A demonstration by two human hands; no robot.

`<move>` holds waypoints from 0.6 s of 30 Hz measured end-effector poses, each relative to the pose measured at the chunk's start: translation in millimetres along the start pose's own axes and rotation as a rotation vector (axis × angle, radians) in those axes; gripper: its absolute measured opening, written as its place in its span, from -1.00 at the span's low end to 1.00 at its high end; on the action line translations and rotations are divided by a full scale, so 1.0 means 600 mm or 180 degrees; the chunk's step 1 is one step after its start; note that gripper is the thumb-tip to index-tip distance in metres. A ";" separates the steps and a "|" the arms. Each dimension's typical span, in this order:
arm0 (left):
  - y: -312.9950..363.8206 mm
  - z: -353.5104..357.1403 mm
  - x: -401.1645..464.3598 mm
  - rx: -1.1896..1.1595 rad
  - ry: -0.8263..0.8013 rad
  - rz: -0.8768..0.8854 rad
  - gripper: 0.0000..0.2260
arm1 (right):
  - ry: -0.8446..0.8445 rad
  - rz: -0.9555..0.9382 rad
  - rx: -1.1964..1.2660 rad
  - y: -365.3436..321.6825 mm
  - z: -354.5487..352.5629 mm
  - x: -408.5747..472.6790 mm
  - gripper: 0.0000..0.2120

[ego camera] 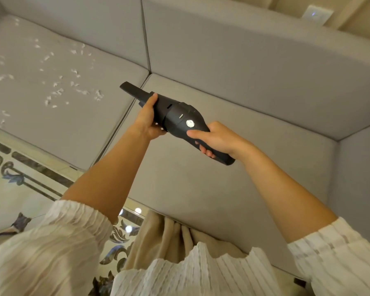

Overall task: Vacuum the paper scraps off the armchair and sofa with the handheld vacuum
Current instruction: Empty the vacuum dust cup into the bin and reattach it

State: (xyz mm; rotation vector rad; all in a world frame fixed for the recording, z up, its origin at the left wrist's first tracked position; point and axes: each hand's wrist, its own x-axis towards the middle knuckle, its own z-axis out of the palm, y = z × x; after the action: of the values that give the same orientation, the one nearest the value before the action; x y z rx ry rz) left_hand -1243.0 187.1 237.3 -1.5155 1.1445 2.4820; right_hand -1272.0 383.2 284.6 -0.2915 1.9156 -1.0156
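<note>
Now: handheld vacuum held above sofa, long axis slanting, nozzle toward upper-left paper scraps | right hand fingers wrapped round handle | left hand grips barrel, both arms outstretched

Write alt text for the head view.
Two hands hold a black vacuum over a grey sofa: left hand near the nozzle, right hand on the handle. White paper scraps litter the left seat cushion.
</note>
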 end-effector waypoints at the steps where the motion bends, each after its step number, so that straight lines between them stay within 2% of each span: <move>1: 0.001 0.002 -0.006 -0.0031 0.0005 0.0012 -0.73 | -0.0003 -0.0017 -0.0027 -0.003 -0.003 -0.005 -0.65; 4: 0.007 0.004 -0.022 -0.0362 -0.0129 0.0146 -0.73 | 0.0017 -0.0004 0.0065 -0.007 -0.016 -0.021 -0.65; 7: 0.015 0.000 -0.029 -0.0795 -0.0305 0.0237 -0.60 | 0.0084 0.0045 0.0273 -0.010 -0.026 -0.038 -0.67; 11: 0.018 0.016 -0.040 -0.0926 -0.0473 0.0123 -0.45 | 0.0053 -0.0013 0.0209 -0.021 -0.032 -0.056 -0.66; 18: 0.027 0.033 -0.054 -0.1363 -0.0583 0.0379 -0.43 | -0.0107 -0.0020 0.0316 -0.043 -0.042 -0.081 -0.66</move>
State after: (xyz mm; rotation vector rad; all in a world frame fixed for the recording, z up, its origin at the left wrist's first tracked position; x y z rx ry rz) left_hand -1246.8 197.7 277.1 -1.2809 0.7266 3.0189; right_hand -1270.8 407.7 339.6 -0.2561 1.8287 -1.0995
